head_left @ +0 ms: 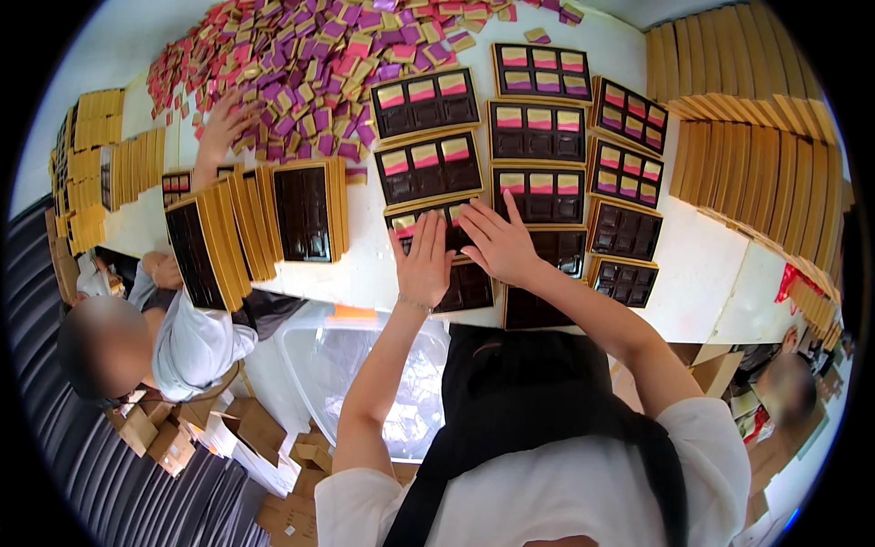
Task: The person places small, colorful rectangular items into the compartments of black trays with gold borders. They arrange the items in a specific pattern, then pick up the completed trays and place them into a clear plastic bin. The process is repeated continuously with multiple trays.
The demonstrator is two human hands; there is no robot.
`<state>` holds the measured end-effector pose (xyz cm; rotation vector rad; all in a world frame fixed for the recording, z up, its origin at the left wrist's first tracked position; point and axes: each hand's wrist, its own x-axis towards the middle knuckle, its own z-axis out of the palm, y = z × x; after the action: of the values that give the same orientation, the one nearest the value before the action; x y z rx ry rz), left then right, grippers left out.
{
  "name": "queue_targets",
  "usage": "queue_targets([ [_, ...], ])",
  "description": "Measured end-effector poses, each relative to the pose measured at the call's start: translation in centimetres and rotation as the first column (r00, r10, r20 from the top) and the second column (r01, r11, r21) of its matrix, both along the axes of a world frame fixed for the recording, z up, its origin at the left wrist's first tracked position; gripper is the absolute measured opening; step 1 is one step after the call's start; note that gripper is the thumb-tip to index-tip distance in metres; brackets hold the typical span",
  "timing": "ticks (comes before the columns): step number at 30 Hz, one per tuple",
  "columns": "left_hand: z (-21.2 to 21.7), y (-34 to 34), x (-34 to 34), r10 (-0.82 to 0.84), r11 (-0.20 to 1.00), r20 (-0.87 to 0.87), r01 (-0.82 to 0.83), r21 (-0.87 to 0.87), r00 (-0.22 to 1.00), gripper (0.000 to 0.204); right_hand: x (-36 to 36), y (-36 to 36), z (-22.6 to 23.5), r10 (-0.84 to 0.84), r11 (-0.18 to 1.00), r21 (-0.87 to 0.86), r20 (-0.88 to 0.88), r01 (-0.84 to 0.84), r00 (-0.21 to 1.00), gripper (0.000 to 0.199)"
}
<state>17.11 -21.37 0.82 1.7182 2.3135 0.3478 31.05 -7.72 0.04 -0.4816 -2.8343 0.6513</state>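
Dark brown, gold-rimmed six-cell tray (458,239) lies under both hands of a worker at a white table (360,284), third from the far end of the left column of trays; the left hand (423,272), its fingers straight and side by side, lies over the tray's left half; the right hand (504,246), fingers spread, reaches across its right end, one finger over the neighbouring tray (558,211); what lies beneath the fingertips is hidden; trays farther off hold foil-wrapped pieces (539,118) in pink and gold, some purple, while nearer ones show bare cells; a heap of loose wrapped pieces (301,68) covers the far left, with a co-worker's hand (223,130) at its edge; stacked trays (766,164) stand along the right; a clear plastic bin (319,406) sits near, below the table edge.
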Motion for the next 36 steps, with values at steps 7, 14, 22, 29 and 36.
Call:
queue_targets([
  [7,1.4,18.1,-9.7,0.086,0.950,0.148,-0.126,0.284,0.985,0.035,-5.9,26.8,0.8,-0.638,0.763,0.084,-0.059,0.641,0.768,0.021],
  [14,-2.4,34.4,-12.1,0.182,0.980,-0.209,-0.195,-0.041,0.961,0.033,-10.4,34.6,-1.9,-0.564,0.793,0.081,0.470,0.604,0.678,0.053],
  [22,-2.8,36.4,-11.7,0.147,0.976,-0.194,-0.174,-0.131,0.970,0.041,-8.4,32.1,-2.0,-0.642,0.751,-0.225,-0.035,0.620,0.766,0.037],
  [29,-3.8,35.4,-12.3,-0.219,0.967,-0.551,0.256,-0.009,0.805,0.019,3.6,19.1,-0.1,-0.788,0.494,-0.538,0.055,0.683,0.614,0.018],
  [36,0.9,28.2,-4.4,-0.159,0.750,-0.124,0.201,0.630,0.980,0.023,5.9,15.9,-0.9,-0.803,0.447,-0.534,0.113,0.717,0.585,0.014],
])
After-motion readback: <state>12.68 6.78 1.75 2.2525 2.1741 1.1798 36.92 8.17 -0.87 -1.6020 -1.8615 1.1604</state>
